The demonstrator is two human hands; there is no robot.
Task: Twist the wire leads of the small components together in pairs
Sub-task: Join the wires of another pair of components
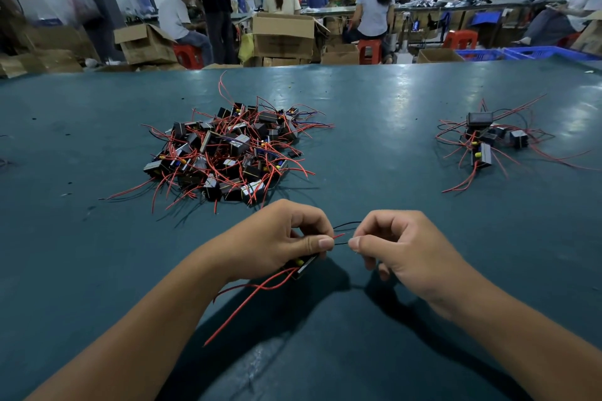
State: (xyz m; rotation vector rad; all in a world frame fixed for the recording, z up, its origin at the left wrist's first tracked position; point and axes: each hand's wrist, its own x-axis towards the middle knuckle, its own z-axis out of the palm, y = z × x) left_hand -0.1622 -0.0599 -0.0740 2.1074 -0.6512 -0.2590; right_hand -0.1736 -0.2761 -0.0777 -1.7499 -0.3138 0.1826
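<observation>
The left hand (280, 238) is curled tight, thumb and forefinger pinching the leads where they leave a small black component (301, 267) tucked under its fingers (321, 242). The component has a yellow spot on it and sits just above the worktop (374, 127), its long side slanting up to the right. The right hand (400, 244) faces it, fingers bent, thumb and forefinger nipping the far ends of two thin black leads (347, 224). Those leads run roughly level between the two hands, one bowed upward, with a short red lead (339, 235) poking out between them. Longer red wires (250, 299) trail from the component down and to the left, across the green surface toward the person.

Beyond the hands, left of centre, lies a big loose heap of components (224, 150), black blocks tangled in red wire. Well apart on the right sits a smaller cluster (485, 140) of the same parts.

Past the worktop's far edge stand open cardboard boxes (283, 34), red stools (369, 50) and blue crates (534, 52), with people seated at other benches.
</observation>
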